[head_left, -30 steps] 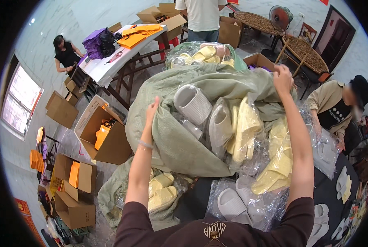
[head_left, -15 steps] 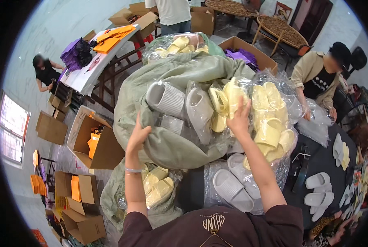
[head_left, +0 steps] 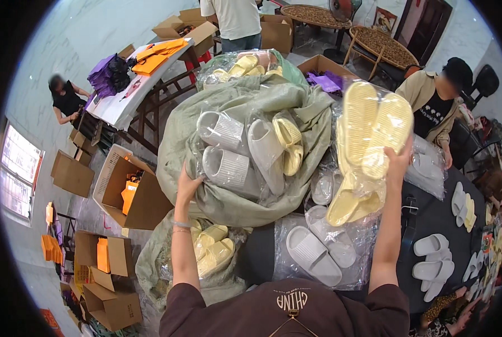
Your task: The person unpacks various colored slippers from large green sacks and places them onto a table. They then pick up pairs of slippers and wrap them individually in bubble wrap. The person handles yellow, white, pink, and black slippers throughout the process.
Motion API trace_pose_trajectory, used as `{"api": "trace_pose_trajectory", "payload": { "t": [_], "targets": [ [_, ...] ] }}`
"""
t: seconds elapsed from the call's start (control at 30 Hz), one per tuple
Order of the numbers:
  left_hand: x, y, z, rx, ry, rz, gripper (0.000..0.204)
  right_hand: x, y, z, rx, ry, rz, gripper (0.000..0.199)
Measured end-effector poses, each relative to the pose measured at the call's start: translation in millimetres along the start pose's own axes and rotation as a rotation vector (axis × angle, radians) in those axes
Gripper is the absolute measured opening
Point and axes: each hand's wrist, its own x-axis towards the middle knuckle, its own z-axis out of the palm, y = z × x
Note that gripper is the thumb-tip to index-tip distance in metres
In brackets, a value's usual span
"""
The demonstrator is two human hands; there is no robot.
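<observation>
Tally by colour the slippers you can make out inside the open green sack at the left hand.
Gray slippers: 3
Yellow slippers: 2
Total: 5 distinguishable; the plastic wrapping and sack may hide more.

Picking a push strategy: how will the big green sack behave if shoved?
The sack is probably floppy, since it slumps in folds. Slippers fill it, so it's likely fairly heavy and apt to sag rather than roll. They might slide, being glossy-bagged and loose in its open top.
</observation>
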Motion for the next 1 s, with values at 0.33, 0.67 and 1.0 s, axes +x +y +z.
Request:
{"api": "trace_pose_trajectory", "payload": {
  "t": [0.33, 0.67, 1.0],
  "targets": [
    [-24, -64, 26, 0.648, 0.139, 0.221, 0.066, 13, 151, -78, -0.631, -0.162, 0.398, 0.091],
    [8, -61, -4, -0.774, 0.152, -0.47, 0.059, -71, 3, 89, -0.595, -0.34, -0.265, 0.085],
    [-27, -31, 54, 0.249, 0.088, 0.341, 0.088, -216, 24, 288, -0.636, -0.846, -0.382, 0.117]
  ]
}}
